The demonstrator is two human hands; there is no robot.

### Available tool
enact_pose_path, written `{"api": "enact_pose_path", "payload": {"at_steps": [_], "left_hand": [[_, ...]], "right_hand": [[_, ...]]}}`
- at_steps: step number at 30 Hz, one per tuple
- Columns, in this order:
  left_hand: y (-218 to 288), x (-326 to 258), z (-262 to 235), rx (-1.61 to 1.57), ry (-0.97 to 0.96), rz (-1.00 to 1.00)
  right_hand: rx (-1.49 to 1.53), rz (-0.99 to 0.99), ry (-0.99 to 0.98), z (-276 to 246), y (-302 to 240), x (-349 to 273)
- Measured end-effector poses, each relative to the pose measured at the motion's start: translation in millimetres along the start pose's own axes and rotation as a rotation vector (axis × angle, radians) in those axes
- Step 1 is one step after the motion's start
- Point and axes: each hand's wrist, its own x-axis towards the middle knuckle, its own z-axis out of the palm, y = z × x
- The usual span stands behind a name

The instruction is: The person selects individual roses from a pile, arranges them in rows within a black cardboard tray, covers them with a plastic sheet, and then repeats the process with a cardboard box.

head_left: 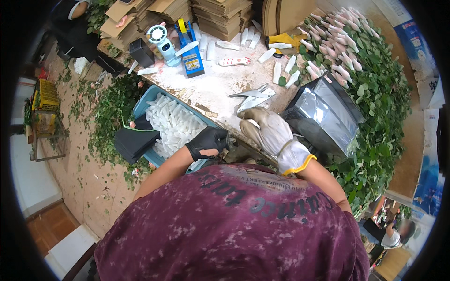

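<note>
L hand point(209, 144), blk glove, was curled at tub point(149, 93) of wht sleeves point(171, 122); R hand point(267, 129), wht glove, curled nr metal tool point(255, 97). Couldn't tell what either gripped. My L forearm point(164, 172) hid part of tub. Shirt point(225, 229) had dk lettering point(269, 207); dispenser point(188, 47) label point(191, 65) was too small to read.

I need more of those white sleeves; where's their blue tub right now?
In the head view, the blue tub is left of centre, alongside the edge of the worktable, with the black-gloved left hand at its near right end.
</note>
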Motion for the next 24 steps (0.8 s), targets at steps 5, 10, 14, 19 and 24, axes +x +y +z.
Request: {"api": "enact_pose_path", "payload": {"at_steps": [5,10,14,19,24], "left_hand": [[6,-12,2,0.007,0.065,0.024],[-13,-25,17,0.070,-0.051,0.014],[-32,-29,14,0.187,0.073,-0.066],[-44,-7,-16,0.002,0.482,-0.123],[0,-8,-51,-0.763,0.711,-0.046]], "right_hand": [[0.824,0.688,-0.601,30,-2,23],[1.831,0.659,-0.150,71,-11,34],[1.879,0.232,-0.234,23,-31,31],[1.517,0.007,-0.053,-9,-35,20],[1.347,0.165,0.022,-61,8,-28]]}}
